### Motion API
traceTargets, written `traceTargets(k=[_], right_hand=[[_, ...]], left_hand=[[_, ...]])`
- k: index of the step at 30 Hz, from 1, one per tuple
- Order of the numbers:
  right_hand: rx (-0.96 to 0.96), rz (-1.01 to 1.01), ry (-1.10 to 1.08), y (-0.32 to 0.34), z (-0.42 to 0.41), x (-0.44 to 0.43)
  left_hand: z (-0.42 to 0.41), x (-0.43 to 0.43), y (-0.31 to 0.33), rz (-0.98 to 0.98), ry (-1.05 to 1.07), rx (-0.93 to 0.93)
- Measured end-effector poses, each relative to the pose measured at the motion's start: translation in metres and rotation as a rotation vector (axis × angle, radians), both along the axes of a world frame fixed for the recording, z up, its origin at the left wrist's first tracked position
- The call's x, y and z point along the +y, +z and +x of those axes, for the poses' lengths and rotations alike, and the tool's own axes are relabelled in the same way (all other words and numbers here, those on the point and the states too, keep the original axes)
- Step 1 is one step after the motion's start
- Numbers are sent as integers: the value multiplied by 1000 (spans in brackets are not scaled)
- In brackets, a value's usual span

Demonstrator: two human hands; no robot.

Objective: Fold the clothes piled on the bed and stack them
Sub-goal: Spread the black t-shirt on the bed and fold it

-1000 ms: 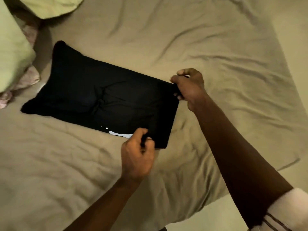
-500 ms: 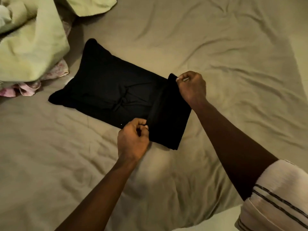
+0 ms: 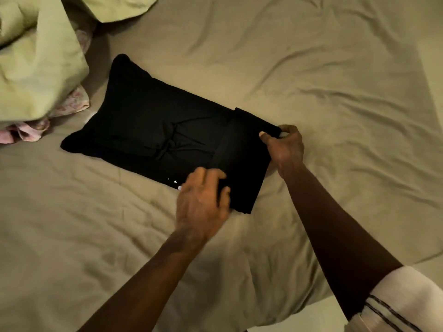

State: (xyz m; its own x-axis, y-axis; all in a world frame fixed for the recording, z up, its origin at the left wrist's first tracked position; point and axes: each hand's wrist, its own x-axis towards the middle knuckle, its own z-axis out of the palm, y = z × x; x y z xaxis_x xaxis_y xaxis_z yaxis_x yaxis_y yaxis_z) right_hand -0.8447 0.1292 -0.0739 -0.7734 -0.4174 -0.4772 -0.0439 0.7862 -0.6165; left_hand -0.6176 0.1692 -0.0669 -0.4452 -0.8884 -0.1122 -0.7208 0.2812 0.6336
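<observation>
A black garment [image 3: 153, 130] lies flat on the tan bedsheet [image 3: 311, 80] in the middle of the bed. Its right end is folded over into a narrow flap [image 3: 244, 149]. My right hand [image 3: 284, 144] pinches the far right corner of that flap between thumb and fingers. My left hand [image 3: 203, 200], blurred, rests with spread fingers on the garment's near edge at the fold line, covering a small white print there.
A crumpled pale green cloth [image 3: 36, 68] is heaped at the upper left, with a pink floral cloth [image 3: 31, 130] under it. The bed's edge runs along the bottom right, with pale floor [image 3: 318, 317] beyond it.
The right end of the garment has been folded over to the left and laid down. My left hand has let go of its pinch and now lies flat on the fabric.
</observation>
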Motion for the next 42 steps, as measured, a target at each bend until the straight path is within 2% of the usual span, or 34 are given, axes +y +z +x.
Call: traceTargets(k=[1,4,5,7,10,14,18,21,23,26,28,31,32,34,36,39,42], right_hand=[[-82,-47,-50,-1,-3,-2],[-345,-128,-128,5,-7,-7],[-392,-131,-122,7,-8,-8],[-431,-139,-111,13,-8,-9],[-433,-167,-96,21,-4,-13],[-447,-288,-50,43,8,-32],[-456,-297,105,62,32,-67],[-517,-288,257,64,55,-96],[-449,-334,343,52,72,-109],[9,-234,443,22,86,-113],[171,-132,381,5,89,-105],[59,-59,196,-7,89,-91],[4,-56,174,-10,89,-88],[-59,-92,168,-13,86,-84],[-101,-146,117,-16,81,-82],[-164,-187,-43,-17,75,-81],[-176,-173,-54,-20,75,-77]], left_hand=[[-12,4,1,-3,-103,-31],[-48,14,-6,103,-333,-299],[-56,14,-8,135,-346,-354],[-64,11,-13,183,-293,-351],[-59,2,-4,283,-147,-185],[-20,-15,24,311,25,107],[33,-43,38,371,337,373],[64,-70,23,445,573,411],[83,-84,6,423,662,304],[93,-94,-8,427,719,200],[92,-90,-7,311,687,147],[77,-70,1,-55,453,-70],[70,-63,3,-106,339,-108],[54,-52,3,-79,78,-181],[38,-43,-7,-36,-94,-329],[22,-37,-21,-31,-111,-427],[17,-34,-30,-45,-97,-436]])
